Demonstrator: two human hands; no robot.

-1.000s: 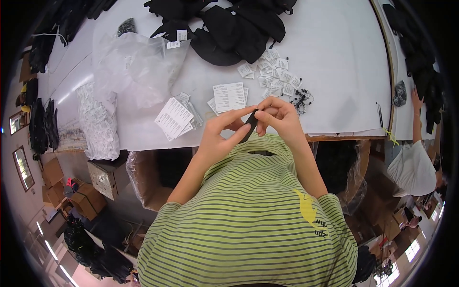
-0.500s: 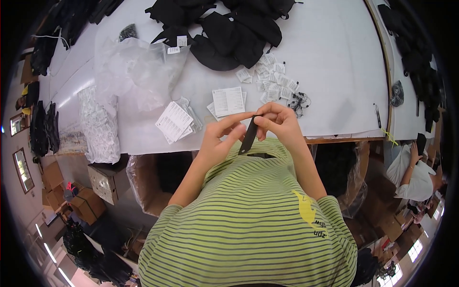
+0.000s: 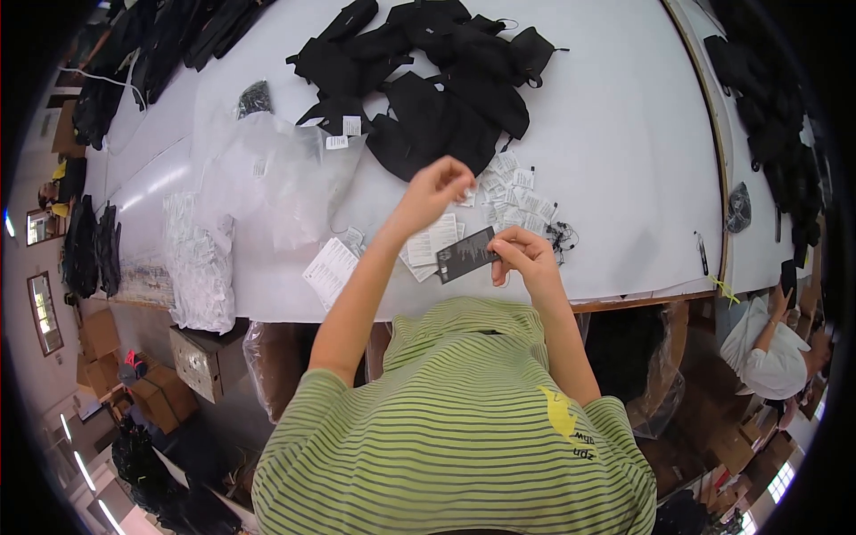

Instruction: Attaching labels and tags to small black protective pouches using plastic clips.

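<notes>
The right hand (image 3: 524, 257) pinches one end of a flat black hang tag (image 3: 465, 257) between its thumb and fingers. The tag sticks out to the left of that hand, near the front edge of the white table (image 3: 615, 152), and hides part of a stack of white printed cards (image 3: 428, 242). The left hand (image 3: 436, 190) is up higher, with its fingers curled in. A small white bit shows by its fingertips, but I cannot tell if the hand is holding it. Just to the right of that hand is a messy heap of small white labels (image 3: 526, 203), with some thin black strings (image 3: 563, 235) beside it. Farther back sits a big pile of black cloth pieces (image 3: 423, 116). To the left are a see-through plastic bag (image 3: 285, 192) and more white cards (image 3: 327, 273).
</notes>
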